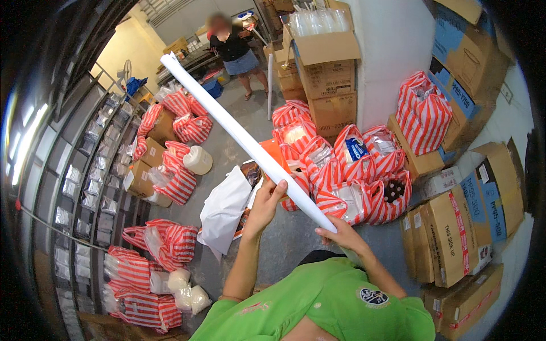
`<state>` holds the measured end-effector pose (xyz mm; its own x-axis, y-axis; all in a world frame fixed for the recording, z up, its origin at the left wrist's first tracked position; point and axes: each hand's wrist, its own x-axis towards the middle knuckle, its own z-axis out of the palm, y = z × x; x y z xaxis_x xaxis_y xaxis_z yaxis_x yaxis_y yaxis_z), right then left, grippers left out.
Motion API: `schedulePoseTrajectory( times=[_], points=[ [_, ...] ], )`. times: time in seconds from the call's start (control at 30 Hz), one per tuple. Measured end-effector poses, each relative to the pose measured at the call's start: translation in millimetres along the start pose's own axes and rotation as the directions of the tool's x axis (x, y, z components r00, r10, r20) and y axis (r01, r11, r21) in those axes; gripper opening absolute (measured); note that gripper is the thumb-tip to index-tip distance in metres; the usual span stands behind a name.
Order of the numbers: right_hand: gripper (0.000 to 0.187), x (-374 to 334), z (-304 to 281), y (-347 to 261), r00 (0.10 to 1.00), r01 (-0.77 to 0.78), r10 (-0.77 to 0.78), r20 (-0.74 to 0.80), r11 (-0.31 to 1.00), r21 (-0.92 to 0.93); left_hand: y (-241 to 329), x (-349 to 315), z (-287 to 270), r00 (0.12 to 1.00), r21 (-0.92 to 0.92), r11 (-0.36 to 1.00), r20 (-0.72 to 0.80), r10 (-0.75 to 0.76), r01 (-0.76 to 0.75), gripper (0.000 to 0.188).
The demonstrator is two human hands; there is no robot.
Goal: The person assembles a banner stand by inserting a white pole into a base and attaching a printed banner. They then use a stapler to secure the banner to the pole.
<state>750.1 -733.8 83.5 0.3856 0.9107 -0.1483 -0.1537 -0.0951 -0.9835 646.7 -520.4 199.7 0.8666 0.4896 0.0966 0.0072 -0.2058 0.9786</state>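
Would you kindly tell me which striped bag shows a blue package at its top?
The striped bag in the middle of the pile beyond the right hand: a blue package shows at its top, while no other bag visibly has one.

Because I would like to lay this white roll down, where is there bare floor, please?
Below the roll, bare grey floor shows between the white jug and the middle red-striped bags, beyond the white sheet. A smaller patch lies between those bags and the right-hand cartons. Your left is crowded with more striped bags.
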Motion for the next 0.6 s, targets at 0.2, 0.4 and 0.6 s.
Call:
schedulePoseTrajectory(
  times=[0.2,0.4,0.6],
  points=[
    [0.039,6,-9,3,0.981,0.191,-0.189,0.044,0.981,-0.041,2,3,6,0.999,-0.029,0.999,0.038,0.016,-0.015,0.044],
    [0.042,-3,3,1,0.980,0.160,-0.179,-0.090,0.969,-0.187,2,9,3,0.985,0.243,0.957,0.019,-0.171,0.161,0.042],
    [0.047,-11,-8,-18,0.994,0.104,-0.105,-0.016,0.991,-0.086,-38,1,-20,0.994,-0.080,0.996,-0.102,-0.037,0.029,0.048]
  ],
)
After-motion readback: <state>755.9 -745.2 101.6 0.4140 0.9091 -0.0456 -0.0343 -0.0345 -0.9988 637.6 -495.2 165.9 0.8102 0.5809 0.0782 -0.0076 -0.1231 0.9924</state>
